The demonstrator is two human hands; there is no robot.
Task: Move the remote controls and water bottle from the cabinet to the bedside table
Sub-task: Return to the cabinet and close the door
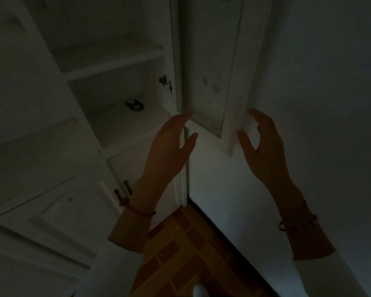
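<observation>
The scene is very dim. A white cabinet stands ahead with its upper door swung open to the right. My left hand is raised in front of the cabinet's right edge, fingers apart, holding nothing. My right hand is at the outer edge of the open door, fingers curled near it but apart. On the lower open shelf lies only a small dark object. No remote controls or water bottle show in view.
Below the shelves are closed cabinet doors with dark handles. A white wall fills the right side. The floor is brown brick-pattern tile, with a dark skirting line along the wall.
</observation>
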